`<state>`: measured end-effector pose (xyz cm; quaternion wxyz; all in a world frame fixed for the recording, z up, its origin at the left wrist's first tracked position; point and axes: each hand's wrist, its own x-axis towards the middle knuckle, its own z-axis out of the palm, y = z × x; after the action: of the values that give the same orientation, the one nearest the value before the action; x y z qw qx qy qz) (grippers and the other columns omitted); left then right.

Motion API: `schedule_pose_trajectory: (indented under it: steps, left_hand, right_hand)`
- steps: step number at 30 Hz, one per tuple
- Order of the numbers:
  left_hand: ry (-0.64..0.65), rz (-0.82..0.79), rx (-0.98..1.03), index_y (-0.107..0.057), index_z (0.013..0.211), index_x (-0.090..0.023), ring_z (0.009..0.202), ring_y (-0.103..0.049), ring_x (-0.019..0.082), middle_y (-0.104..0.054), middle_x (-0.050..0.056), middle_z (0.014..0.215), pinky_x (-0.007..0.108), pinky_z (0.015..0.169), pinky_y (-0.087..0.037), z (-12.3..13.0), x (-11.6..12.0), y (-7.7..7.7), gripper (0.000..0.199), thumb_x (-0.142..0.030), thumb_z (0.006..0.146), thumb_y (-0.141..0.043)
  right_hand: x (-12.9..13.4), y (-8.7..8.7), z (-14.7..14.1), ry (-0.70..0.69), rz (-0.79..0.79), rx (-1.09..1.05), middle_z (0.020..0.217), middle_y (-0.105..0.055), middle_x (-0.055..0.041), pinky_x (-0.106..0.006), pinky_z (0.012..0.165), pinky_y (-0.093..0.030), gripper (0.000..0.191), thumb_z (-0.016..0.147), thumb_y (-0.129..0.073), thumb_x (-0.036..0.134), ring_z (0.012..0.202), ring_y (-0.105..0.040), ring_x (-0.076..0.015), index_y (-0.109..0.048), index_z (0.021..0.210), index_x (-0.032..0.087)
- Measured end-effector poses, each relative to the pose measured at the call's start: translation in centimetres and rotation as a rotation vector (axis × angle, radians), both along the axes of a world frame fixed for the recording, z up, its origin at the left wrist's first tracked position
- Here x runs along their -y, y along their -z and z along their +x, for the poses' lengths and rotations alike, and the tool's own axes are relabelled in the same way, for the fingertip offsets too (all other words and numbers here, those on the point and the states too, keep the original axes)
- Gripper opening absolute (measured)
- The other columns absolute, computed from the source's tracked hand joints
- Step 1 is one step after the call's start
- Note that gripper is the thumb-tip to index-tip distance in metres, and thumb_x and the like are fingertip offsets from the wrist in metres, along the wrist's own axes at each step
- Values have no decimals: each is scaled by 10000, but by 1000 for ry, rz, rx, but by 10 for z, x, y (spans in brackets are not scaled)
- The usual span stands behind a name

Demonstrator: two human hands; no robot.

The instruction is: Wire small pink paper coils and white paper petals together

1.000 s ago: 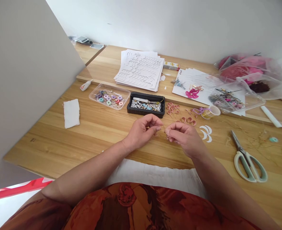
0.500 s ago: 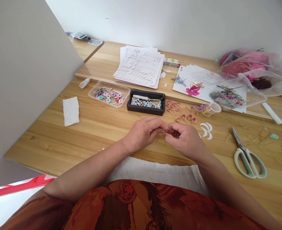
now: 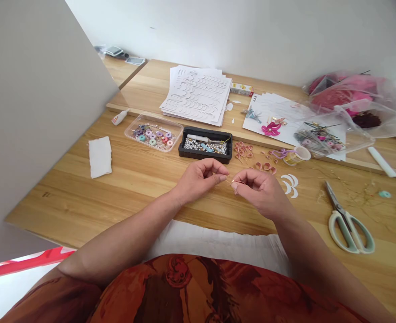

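Observation:
My right hand (image 3: 261,193) pinches a small pink-brown wire loop (image 3: 241,182) between thumb and fingertips, just in front of the black bead tray. From the loop a thin gold wire end (image 3: 229,182) reaches toward my left hand (image 3: 201,180). My left thumb and forefinger are nearly together at that wire end; their exact grip on it is too small to see clearly. Behind my right hand lie similar pink loops on wire stems (image 3: 267,167). White crescent-shaped cutouts (image 3: 288,185) lie to its right.
A black tray of beads (image 3: 204,159) and a clear box of beads and sequins (image 3: 127,132) stand behind my hands. Scissors (image 3: 334,220) lie at right. Paper sheets (image 3: 198,96), a glue bottle (image 3: 119,117), a white cloth piece (image 3: 100,157) and a yellow-labelled tub (image 3: 297,155) are around.
My hands have drawn slightly apart, uncovering the fingertips and the thin wire between them. My left hand has shifted a little left and opened its grip somewhat.

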<state>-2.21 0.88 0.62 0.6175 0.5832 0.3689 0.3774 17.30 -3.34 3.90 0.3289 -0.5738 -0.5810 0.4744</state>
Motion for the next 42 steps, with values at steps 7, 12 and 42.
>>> schedule_pose_trajectory:
  steps: [7,12,42]
  left_hand:
    - [28,-54,-11,-727,890,-153,557,-424,80,-616,-4,703,232,529,-297,1,4,-9,284,-396,762,-798]
    - [-31,6,-36,-755,925,-161,539,-396,78,-519,-49,596,231,525,-296,3,7,-12,364,-426,699,-858]
    - [-155,428,-126,-795,823,-199,588,-460,105,-574,-17,612,254,590,-383,4,7,-4,92,-289,801,-795]
  right_hand:
    - [-2,1,0,53,0,-11,607,-549,13,-265,506,-305,175,757,-706,344,550,-407,-108,-638,698,194]
    - [3,3,-7,62,40,38,603,-522,25,-271,500,-293,182,747,-727,346,539,-381,-103,-637,688,199]
    - [-2,12,-2,163,-59,-212,603,-588,17,-265,522,-318,167,754,-762,338,538,-456,-98,-698,721,188]
